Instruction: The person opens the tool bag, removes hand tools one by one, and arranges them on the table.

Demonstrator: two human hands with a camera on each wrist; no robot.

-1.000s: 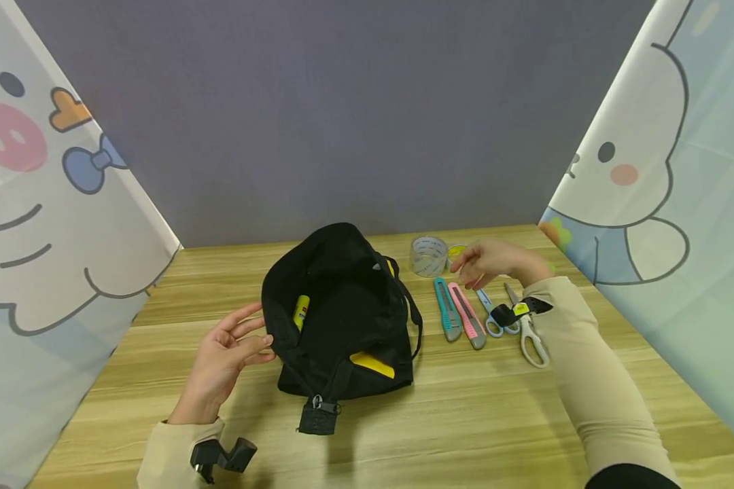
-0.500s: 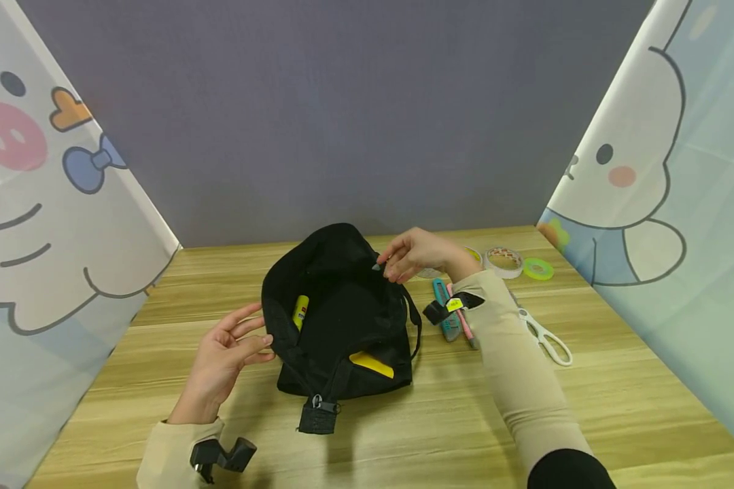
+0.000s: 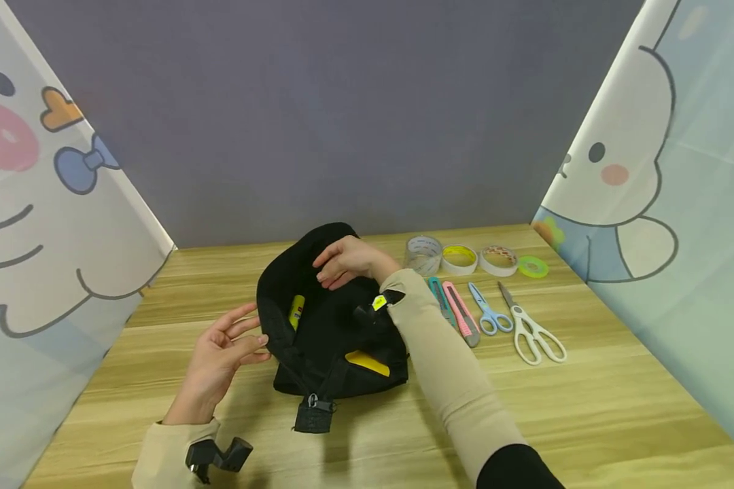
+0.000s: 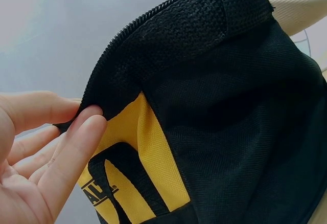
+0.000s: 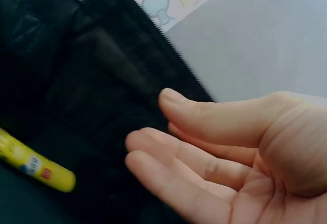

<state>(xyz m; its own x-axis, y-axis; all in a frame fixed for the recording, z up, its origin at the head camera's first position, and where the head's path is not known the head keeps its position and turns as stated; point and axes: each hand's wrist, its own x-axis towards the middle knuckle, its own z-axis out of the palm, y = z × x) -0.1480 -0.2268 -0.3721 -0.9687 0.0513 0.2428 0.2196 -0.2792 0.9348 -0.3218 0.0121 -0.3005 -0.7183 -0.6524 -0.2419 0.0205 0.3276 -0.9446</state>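
A black bag point(image 3: 272, 288) with yellow panels stands unzipped, its mouth facing up. My left hand point(image 3: 217, 353) pinches its left rim between thumb and fingers; the left wrist view shows the zip edge point(image 4: 110, 45) running up from that grip. Inside lies a yellow glue stick point(image 3: 296, 311), leaning by the left wall. Over the bag's mouth is my right hand point(image 3: 350, 261), nothing between its loosely bent fingers. In the right wrist view, the glue stick point(image 5: 43, 165) lies left of those fingertips point(image 5: 140, 162).
Right of the bag lie a teal utility knife point(image 3: 437, 292), a pink utility knife point(image 3: 461, 312), blue scissors point(image 3: 489, 316) and white scissors point(image 3: 531, 333). Behind them sit several tape rolls, including a clear roll point(image 3: 423, 255) and a green roll point(image 3: 533, 267). A grey wall point(image 3: 355, 122) closes the back.
My right hand has swept left, from above the knives and scissors, past the bag's right rim, to over its mouth. My left hand keeps its hold on the rim.
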